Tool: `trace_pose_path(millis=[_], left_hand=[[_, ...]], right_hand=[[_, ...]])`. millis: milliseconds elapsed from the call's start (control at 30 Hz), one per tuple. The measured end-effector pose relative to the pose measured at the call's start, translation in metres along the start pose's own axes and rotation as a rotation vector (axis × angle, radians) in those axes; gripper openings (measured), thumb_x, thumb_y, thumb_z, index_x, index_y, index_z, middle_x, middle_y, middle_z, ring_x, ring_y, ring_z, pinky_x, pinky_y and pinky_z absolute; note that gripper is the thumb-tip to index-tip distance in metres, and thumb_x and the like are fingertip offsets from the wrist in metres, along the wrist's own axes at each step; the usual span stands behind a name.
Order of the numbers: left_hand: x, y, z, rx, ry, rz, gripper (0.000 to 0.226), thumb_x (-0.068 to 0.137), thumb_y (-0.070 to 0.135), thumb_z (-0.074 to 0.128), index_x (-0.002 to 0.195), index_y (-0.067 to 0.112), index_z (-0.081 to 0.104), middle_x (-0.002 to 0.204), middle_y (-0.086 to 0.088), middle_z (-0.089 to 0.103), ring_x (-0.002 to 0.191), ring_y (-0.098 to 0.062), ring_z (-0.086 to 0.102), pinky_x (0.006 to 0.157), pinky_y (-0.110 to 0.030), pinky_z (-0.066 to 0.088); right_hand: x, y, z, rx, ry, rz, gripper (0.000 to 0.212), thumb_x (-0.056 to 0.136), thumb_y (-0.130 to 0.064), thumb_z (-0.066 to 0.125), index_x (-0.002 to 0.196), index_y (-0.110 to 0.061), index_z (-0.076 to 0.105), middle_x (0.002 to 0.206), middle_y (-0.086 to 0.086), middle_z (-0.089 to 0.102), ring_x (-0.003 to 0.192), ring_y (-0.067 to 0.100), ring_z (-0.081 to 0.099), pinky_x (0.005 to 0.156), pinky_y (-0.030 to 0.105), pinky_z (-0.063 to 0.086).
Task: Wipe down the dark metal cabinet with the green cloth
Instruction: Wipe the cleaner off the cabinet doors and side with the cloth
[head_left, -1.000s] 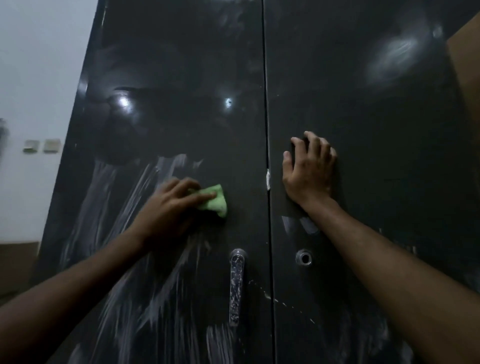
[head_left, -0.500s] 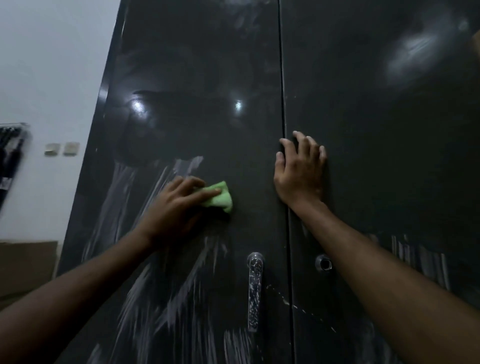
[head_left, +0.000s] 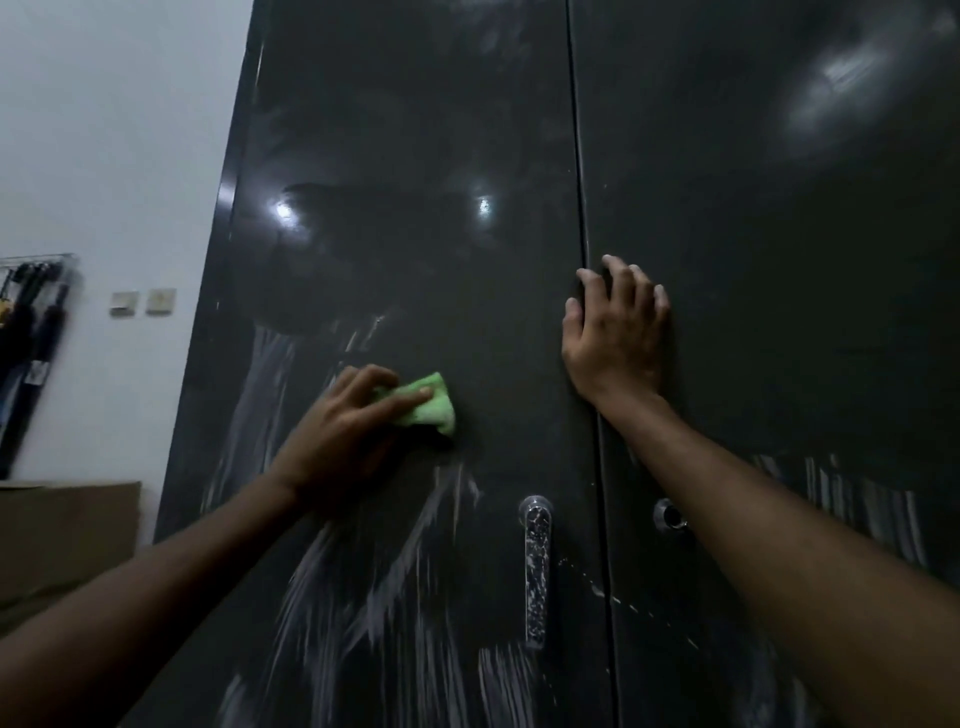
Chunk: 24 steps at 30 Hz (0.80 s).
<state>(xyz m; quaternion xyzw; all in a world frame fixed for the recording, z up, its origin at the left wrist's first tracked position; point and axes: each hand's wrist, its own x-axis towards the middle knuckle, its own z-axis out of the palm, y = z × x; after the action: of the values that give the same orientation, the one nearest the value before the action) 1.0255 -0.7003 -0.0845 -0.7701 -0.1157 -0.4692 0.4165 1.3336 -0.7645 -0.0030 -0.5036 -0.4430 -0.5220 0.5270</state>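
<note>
The dark metal cabinet (head_left: 415, 130) fills most of the view, with two tall doors meeting at a vertical seam. My left hand (head_left: 343, 436) presses a bunched green cloth (head_left: 428, 408) against the left door, fingers curled over the cloth. White smeared streaks (head_left: 363, 597) run down the left door below and left of the cloth. My right hand (head_left: 615, 332) rests on the right door just beside the seam, fingers spread and slightly bent against the metal.
A chrome handle (head_left: 536, 566) hangs on the left door below the cloth, and a round lock (head_left: 667, 514) sits on the right door. A white wall with two switch plates (head_left: 143, 301), dark hanging items (head_left: 31, 332) and a brown box (head_left: 62, 530) lie to the left.
The view has shifted left, so the cabinet sits further right in frame. My left hand keeps the cloth on the left door at about the same height. My right hand stays by the seam.
</note>
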Motion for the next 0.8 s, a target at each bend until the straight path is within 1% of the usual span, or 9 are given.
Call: trace_pose_path(millis=[133,200,333,400,467,533,633,700,800], left_hand=[[0.052,-0.036,-0.010,0.038,0.242,-0.305,0.046,0.092,0.014,0.073,0.138,0.016,0.066,0.117,-0.022,0.056,0.100,-0.041,0.054,0.085,-0.053,0.053],[0.075,-0.031,-0.006,0.009,0.263,-0.410,0.048,0.091,0.008,0.074,0.137,0.016,0.067,0.117,-0.020,0.055,0.102,-0.038,0.051,0.088,-0.052,0.052],[0.037,0.001,0.009,-0.033,0.096,-0.082,0.050,0.091,0.020,0.070,0.140,0.019,0.064,0.123,-0.015,0.054,0.103,-0.032,0.053,0.086,-0.040,0.049],[-0.005,-0.002,0.004,-0.033,-0.003,0.005,0.049,0.094,0.028,0.064,0.142,0.023,0.061,0.124,-0.014,0.054,0.102,-0.031,0.055,0.084,-0.038,0.050],[-0.028,-0.023,-0.011,0.010,0.012,-0.025,0.047,0.095,0.032,0.061,0.140,0.019,0.063,0.121,-0.018,0.056,0.098,-0.036,0.057,0.081,-0.045,0.054],[-0.023,-0.048,-0.023,0.070,0.114,-0.121,0.046,0.093,0.030,0.062,0.136,0.012,0.067,0.115,-0.024,0.057,0.094,-0.041,0.058,0.079,-0.051,0.053],[0.022,-0.070,-0.028,0.079,0.289,-0.380,0.050,0.086,0.016,0.061,0.136,0.010,0.067,0.110,-0.026,0.056,0.096,-0.045,0.056,0.087,-0.048,0.048],[0.049,-0.057,-0.018,0.038,0.313,-0.484,0.050,0.089,0.013,0.063,0.138,0.013,0.067,0.113,-0.023,0.055,0.100,-0.044,0.054,0.088,-0.047,0.049],[0.043,-0.016,0.003,0.006,0.202,-0.257,0.049,0.094,0.024,0.067,0.142,0.020,0.063,0.120,-0.016,0.054,0.103,-0.033,0.053,0.082,-0.043,0.050]], right_hand=[[-0.001,-0.003,-0.003,-0.009,-0.027,0.016,0.045,0.102,-0.037,0.041,0.142,-0.020,0.051,0.155,0.010,0.039,0.145,0.033,0.033,0.119,0.054,0.021],[-0.001,-0.003,-0.005,-0.014,-0.033,0.016,0.045,0.103,-0.037,0.041,0.143,-0.020,0.050,0.156,0.010,0.038,0.145,0.033,0.032,0.120,0.054,0.020],[-0.002,-0.002,-0.003,-0.026,-0.025,0.012,0.045,0.102,-0.039,0.041,0.143,-0.021,0.050,0.155,0.009,0.039,0.145,0.032,0.032,0.119,0.054,0.021],[-0.002,-0.002,0.000,-0.015,-0.015,0.011,0.047,0.101,-0.043,0.042,0.142,-0.021,0.051,0.154,0.009,0.039,0.145,0.032,0.032,0.119,0.054,0.021],[-0.003,-0.002,0.001,-0.004,-0.002,0.014,0.051,0.099,-0.049,0.043,0.141,-0.020,0.051,0.153,0.010,0.039,0.144,0.032,0.032,0.120,0.055,0.020],[-0.004,-0.002,0.003,-0.006,0.007,0.014,0.055,0.096,-0.054,0.044,0.140,-0.020,0.051,0.153,0.010,0.039,0.144,0.033,0.032,0.120,0.055,0.020],[-0.003,-0.003,0.002,-0.007,0.003,0.014,0.057,0.096,-0.056,0.043,0.139,-0.020,0.051,0.153,0.010,0.039,0.145,0.033,0.032,0.120,0.056,0.021],[-0.003,-0.003,0.002,-0.008,0.001,0.014,0.057,0.096,-0.056,0.043,0.140,-0.020,0.051,0.153,0.010,0.039,0.145,0.033,0.031,0.120,0.056,0.020],[-0.003,-0.002,0.003,-0.012,-0.001,0.006,0.057,0.096,-0.056,0.042,0.140,-0.020,0.050,0.153,0.011,0.038,0.145,0.034,0.031,0.120,0.057,0.020]])
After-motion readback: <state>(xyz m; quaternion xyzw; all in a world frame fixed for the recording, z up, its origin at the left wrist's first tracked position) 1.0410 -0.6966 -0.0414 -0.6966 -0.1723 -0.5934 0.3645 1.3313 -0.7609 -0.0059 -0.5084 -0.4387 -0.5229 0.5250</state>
